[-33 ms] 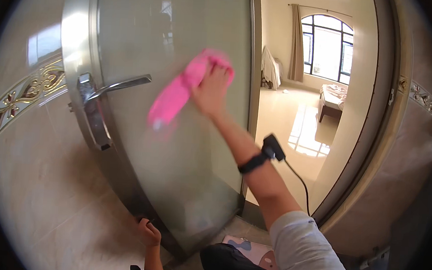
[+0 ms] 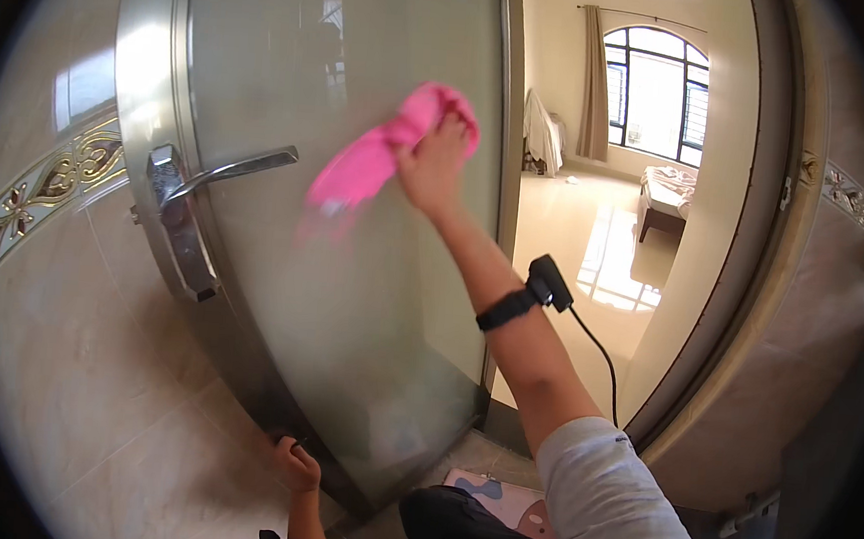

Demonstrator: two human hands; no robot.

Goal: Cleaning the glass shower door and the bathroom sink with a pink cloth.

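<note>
Fingers, right hand [image 2: 431, 174]: bending and gripping the pink cloth [image 2: 359, 169] near its upper end.
Pink cloth: spreading down and left from the right hand, lying over the frosted glass panel [image 2: 348, 324]; its lower-left tip is blurring. Whether all of it is touching the glass, can't tell.
Glass panel: filling the middle of the view, reflecting a few pale patches, including a faint pinkish one under the cloth.
Fingers, left hand [image 2: 295, 463]: curling inward low down, beside the dark bottom stretch of the metal door frame [image 2: 236, 356]; whether they are gripping it, can't tell.
Lever handle [image 2: 244, 168]: sticking out rightward from its lock plate, pointing toward the cloth but sitting apart from it.
Right wrist: wearing a black strap [image 2: 507, 310] that is carrying a boxy black device [image 2: 549, 283]; a black cable [image 2: 601, 353] is trailing down from it.
Sleeve [image 2: 602, 482]: light grey, covering the upper right arm.
Floor: a patterned mat [image 2: 496, 496] is showing past a dark-clad knee [image 2: 464, 527].
Wall left: pale tiles, with a gold-patterned border [image 2: 57, 183] running across.
Doorway right: opening onto a bright room with an arched window [image 2: 663, 95], a brown curtain [image 2: 595, 91] hanging beside it, sunlight falling on the floor.
</note>
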